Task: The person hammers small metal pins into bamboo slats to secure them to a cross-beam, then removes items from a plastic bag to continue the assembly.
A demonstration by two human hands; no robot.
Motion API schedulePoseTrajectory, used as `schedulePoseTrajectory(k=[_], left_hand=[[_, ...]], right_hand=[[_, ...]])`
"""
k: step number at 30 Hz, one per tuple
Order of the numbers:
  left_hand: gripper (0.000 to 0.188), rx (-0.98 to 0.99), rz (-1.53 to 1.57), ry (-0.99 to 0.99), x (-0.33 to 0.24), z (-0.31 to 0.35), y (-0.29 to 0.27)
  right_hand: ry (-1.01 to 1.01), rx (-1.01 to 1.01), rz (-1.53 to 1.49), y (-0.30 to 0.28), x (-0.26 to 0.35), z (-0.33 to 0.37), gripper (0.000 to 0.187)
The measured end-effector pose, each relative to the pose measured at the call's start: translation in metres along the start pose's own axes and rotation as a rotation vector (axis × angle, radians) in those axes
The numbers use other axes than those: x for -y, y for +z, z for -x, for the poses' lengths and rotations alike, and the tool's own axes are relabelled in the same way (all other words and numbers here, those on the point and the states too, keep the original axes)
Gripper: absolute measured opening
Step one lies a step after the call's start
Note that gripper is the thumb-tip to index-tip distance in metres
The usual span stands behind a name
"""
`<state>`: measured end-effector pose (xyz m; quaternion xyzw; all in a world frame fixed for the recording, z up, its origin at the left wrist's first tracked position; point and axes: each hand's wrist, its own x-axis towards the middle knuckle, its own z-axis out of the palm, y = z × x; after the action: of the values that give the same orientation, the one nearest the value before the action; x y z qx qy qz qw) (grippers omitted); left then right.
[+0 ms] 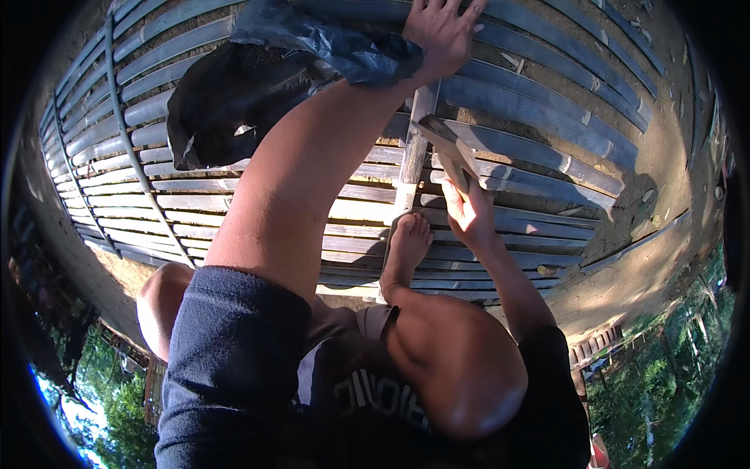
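Observation:
At the top edge my left hand [444, 35] reaches forward over dark slats, fingers spread and partly cut off by the frame. A pale bamboo strip [412, 156] runs from near that wrist toward my bare foot [408, 242], which rests by its lower end. My right hand [470, 213] is closed around a flat, brown, blade-like tool with a pale handle [451, 152]. It tilts up and leftward, just right of the strip; its exact kind is unclear. Crumpled black plastic sheeting [226, 105] lies left of my left forearm and laps across the wrist.
A platform of grey bamboo slats [539, 102], with gaps between, spreads beneath everything. Thin dark crosspieces [129, 148] lie over its left side. Bare soil [641, 258] borders it on the right, with green plants [672, 375] beyond. My bent knees [476, 383] fill the lower middle.

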<state>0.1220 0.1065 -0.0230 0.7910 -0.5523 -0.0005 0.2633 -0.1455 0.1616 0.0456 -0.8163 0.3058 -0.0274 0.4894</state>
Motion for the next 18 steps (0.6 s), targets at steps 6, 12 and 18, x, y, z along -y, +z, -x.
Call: schedulePoseTrajectory(k=[6, 12, 18], left_hand=[[0.065, -0.028, 0.022, 0.005, -0.003, -0.002, -0.003], [0.064, -0.014, -0.008, 0.001, 0.002, 0.0, -0.004], [0.064, -0.053, 0.04, -0.015, -0.002, -0.002, 0.002]], right_hand=[[0.055, 0.109, 0.162, 0.005, -0.027, 0.028, 0.021], [-0.033, -0.027, -0.073, -0.009, -0.008, 0.043, 0.032], [0.079, 0.038, -0.057, 0.005, -0.008, 0.009, 0.023]])
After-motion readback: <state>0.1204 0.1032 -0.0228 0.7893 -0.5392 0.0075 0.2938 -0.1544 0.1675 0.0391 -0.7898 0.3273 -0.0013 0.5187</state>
